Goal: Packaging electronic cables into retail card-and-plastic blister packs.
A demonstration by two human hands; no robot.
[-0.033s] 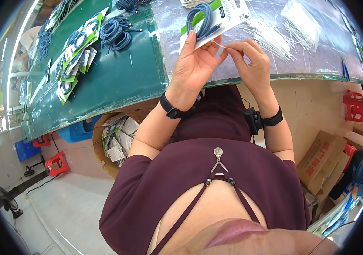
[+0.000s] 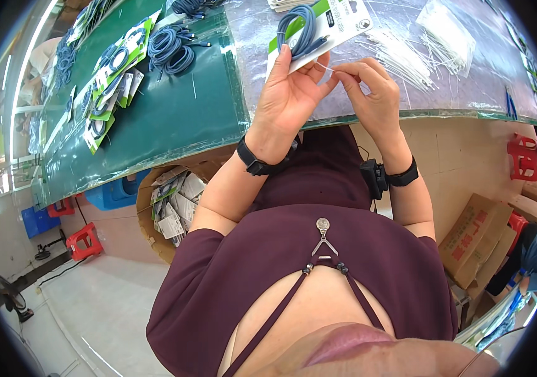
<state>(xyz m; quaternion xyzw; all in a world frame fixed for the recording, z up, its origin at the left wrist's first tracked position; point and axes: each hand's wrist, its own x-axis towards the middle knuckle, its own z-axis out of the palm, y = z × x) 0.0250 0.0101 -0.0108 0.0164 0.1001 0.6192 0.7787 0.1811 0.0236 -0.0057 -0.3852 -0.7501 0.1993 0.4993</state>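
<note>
My left hand [image 2: 288, 93] grips a white-and-green packaging card [image 2: 348, 22] over the table's near edge, its thumb on the front. A coiled blue-grey cable [image 2: 300, 28] lies against that card. From behind the card a thin white cable tie [image 2: 324, 66] runs toward my right hand [image 2: 372, 89], whose thumb and forefinger pinch its end. The fingertips of both hands nearly meet there. The back of the card is hidden. Beyond my right hand lies a loose pile of white cable ties [image 2: 402, 60].
A clear plastic bag [image 2: 449, 38] of ties lies at the right. On the green mat, left, are coiled cables [image 2: 171, 50] and carded cables [image 2: 110, 94]. Below the table stands a carton [image 2: 149, 220] of cards; another cardboard box [image 2: 473, 235] and red stools [image 2: 525, 157] are right.
The card and its cable have shifted very slightly to the right. Both hands keep their grip in the same place.
</note>
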